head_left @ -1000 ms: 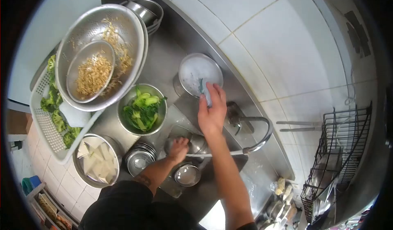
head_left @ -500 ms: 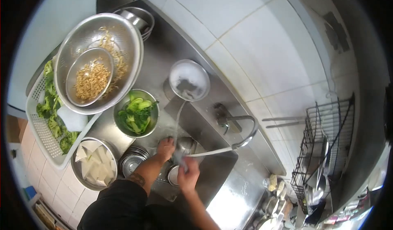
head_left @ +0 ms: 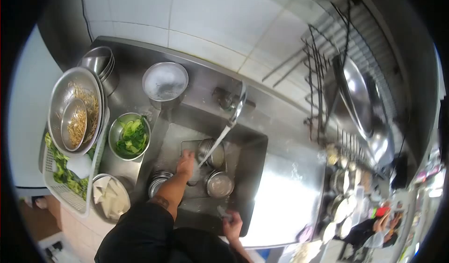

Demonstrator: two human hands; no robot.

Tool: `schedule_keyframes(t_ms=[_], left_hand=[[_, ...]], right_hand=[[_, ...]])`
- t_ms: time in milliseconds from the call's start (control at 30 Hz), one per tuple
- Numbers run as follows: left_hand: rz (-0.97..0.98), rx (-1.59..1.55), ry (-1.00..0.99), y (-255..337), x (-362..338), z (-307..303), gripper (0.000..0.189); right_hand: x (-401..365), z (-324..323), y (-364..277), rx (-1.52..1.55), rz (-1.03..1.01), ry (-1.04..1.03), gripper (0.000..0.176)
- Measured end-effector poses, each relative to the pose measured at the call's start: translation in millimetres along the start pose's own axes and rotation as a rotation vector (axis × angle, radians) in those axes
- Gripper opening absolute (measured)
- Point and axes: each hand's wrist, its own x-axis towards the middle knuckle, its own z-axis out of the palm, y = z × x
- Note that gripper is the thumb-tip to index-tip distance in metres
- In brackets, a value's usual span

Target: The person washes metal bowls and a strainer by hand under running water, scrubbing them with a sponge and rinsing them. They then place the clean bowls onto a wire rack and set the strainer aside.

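My left hand (head_left: 185,164) reaches into the metal sink (head_left: 255,169), beside the running water (head_left: 216,144). Its fingers are closed at the edge of a blurred grey item that I cannot make out. Stacked metal bowls (head_left: 213,154) lie just right of it, and a metal container (head_left: 220,184) stands below those. More stacked metal containers (head_left: 160,179) are partly hidden behind my left forearm. At the sink's near edge, my right hand (head_left: 232,225) is closed on a small greyish-white scrubbing pad (head_left: 223,213).
The faucet (head_left: 238,105) arches over the sink from the back ledge, where a bowl of foamy water (head_left: 165,81) stands. To the left are a bowl of greens (head_left: 131,137), a pot of white slices (head_left: 111,197), a broccoli basket (head_left: 70,202) and a colander (head_left: 58,90). A wire rack (head_left: 322,90) hangs right.
My right hand has drawn away from the left hand and the water, toward the sink's near edge, with the pad in it. The camera view has turned, showing more of the sink.
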Motion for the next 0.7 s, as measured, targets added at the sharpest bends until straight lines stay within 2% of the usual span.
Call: schedule_keyframes(t_ms=[67,100,133,200,267,400,500,567,600,633,667,700], left_hand=[[0.318,0.227,-0.212,11.9,9.9,2.3,0.026],[0.485,0.337,-0.230,20.7,5.9,-5.1,0.024],[0.657,0.441,-0.249,33.0,4.2,-11.4,0.022],[0.750,0.475,-0.145,79.3,-11.8,-71.7,0.020],[0.708,0.480,-0.045,111.7,-8.4,-116.4,0.022],[0.805,0.502,-0.125,146.9,4.9,-160.9,0.029],[0.918,0.436,-0.068,167.0,2.8,-169.8,0.037],[0.706,0.204,-0.138,178.4,8.3,-165.9,0.043],[0.606,0.126,-0.181,178.9,16.6,-171.9,0.032],[0.608,0.125,-0.186,169.2,33.5,-175.7,0.032],[0.400,0.025,-0.288,152.6,54.3,-176.9,0.024],[0.186,-0.076,-0.383,138.6,67.4,-173.7,0.016]], right_hand=[[6.0,8.3,-10.0,0.075,0.044,-0.047,0.033],[7.4,14.3,-12.0,0.123,0.086,-0.072,0.033],[12.4,21.0,-14.2,0.139,0.043,-0.069,0.033],[24.3,26.3,-25.9,0.156,-0.036,-0.060,0.032],[38.8,24.5,-40.7,0.163,-0.078,-0.055,0.029],[40.3,13.6,-45.2,0.226,-0.023,-0.047,0.029],[31.2,10.1,-31.6,0.233,0.015,-0.034,0.031],[20.6,10.7,-17.7,0.218,0.030,-0.009,0.032],[13.7,10.0,-13.2,0.269,0.136,-0.006,0.032],[10.2,8.9,-10.7,0.318,0.238,-0.004,0.031],[9.1,5.3,-13.5,0.316,0.239,-0.005,0.031],[10.3,0.7,-21.3,0.426,0.331,0.002,0.030]])
